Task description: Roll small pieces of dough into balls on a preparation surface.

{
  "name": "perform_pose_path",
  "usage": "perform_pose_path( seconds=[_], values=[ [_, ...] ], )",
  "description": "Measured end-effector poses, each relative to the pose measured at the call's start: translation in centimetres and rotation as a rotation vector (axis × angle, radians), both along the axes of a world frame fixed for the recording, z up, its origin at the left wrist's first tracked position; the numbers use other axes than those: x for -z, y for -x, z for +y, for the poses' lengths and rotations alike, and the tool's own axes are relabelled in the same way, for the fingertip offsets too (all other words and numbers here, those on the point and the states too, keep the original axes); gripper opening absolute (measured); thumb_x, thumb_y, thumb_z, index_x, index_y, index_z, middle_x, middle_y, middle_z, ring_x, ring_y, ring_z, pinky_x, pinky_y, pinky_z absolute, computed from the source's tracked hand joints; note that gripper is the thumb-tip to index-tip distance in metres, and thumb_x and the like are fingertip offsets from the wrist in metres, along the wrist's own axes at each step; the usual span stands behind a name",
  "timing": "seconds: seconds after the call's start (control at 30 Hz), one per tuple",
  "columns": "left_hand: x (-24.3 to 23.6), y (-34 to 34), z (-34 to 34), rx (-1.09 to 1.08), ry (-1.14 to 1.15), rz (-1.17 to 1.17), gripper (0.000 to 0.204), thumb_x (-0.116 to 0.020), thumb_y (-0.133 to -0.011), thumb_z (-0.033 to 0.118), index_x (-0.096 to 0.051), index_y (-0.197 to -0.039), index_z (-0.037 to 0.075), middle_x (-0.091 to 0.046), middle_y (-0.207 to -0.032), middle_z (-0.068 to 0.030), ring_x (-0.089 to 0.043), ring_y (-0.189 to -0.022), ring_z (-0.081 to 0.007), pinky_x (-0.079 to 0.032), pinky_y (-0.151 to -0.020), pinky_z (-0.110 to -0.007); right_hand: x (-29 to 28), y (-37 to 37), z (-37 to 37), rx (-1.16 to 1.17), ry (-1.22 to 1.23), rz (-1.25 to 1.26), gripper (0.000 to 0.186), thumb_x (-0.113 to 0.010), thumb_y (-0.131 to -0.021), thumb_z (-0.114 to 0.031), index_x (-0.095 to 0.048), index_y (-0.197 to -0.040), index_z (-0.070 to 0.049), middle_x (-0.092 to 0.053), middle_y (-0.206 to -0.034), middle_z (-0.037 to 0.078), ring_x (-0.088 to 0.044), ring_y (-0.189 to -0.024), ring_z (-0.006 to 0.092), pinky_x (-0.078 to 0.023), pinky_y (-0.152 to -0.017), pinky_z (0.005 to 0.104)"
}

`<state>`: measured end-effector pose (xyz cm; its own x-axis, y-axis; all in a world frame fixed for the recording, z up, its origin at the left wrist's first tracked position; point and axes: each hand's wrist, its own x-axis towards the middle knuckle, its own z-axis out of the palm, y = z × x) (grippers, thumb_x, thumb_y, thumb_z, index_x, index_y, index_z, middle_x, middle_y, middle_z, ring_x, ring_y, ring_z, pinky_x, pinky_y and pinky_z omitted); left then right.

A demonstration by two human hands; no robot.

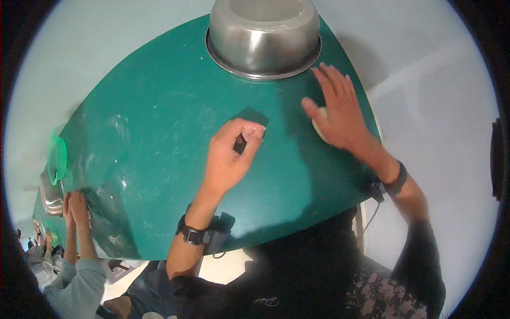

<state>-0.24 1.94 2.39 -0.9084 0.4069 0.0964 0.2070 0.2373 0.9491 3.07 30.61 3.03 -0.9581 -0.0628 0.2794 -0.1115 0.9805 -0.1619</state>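
Note:
Over the middle of the green table [175, 122], my left hand [228, 154] is closed, thumb and fingertips brought together in a pinch. Whitish smears show on those fingertips; whatever they hold, if anything, I cannot make out. To the right, my right hand [342, 114] has its fingers stretched out and slightly apart, palm down near the table's right edge. A pale, rounded, dough-like lump [320, 125] shows partly from under its palm and thumb; the rest is hidden. Beyond both hands, a large steel bowl [260, 48] stands upside down on its rim.
White powdery smears and small crumbs mark the table's left part. At the far left are a green plastic basket [57, 159] and a metal container [50, 196]. Another person's hands [77, 210] rest at the table's left side, with more people beyond. A pale wall lies behind the table.

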Motion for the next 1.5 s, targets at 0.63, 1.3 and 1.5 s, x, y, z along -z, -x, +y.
perform_pose_path(
  seconds=[0.63,1.3,1.5],
  values=[
    [0.1,-0.2,-0.4,0.019,0.009,0.046,0.007,-0.075,-0.103,0.010,-0.076,-0.102,0.003,-0.069,-0.086,-0.0059,-0.061,-0.075,-0.0142,-0.050,-0.068,-0.030,-2.8,-13.0,-1.3,-0.308,0.202,-0.224,0.072,-0.086,-0.091,-0.018,-0.053,-0.154,-0.003,-0.048,-0.166,0.022,-0.047,-0.154,0.0461,-0.045,-0.124,0.0545],
    [-0.3,-0.2,-0.4,0.033,0.021,0.007,0.008,-0.075,-0.104,0.011,-0.076,-0.105,0.003,-0.070,-0.087,-0.0051,-0.063,-0.078,-0.0140,-0.051,-0.073,-0.030,-3.5,-11.5,-2.4,-0.145,0.287,-0.132,0.049,-0.077,-0.092,-0.014,-0.065,-0.138,-0.003,-0.056,-0.154,0.021,-0.055,-0.141,0.0450,-0.047,-0.118,0.0544],
    [0.1,-0.2,-0.1,0.031,-0.007,-0.013,0.008,-0.075,-0.104,0.011,-0.076,-0.106,0.004,-0.070,-0.088,-0.0047,-0.061,-0.077,-0.0136,-0.051,-0.072,-0.029,-0.3,-1.2,1.4,-0.017,0.188,0.033,0.061,-0.072,-0.100,-0.035,-0.058,-0.146,0.001,-0.054,-0.155,0.023,-0.047,-0.146,0.0458,-0.039,-0.124,0.0559]
  ],
)
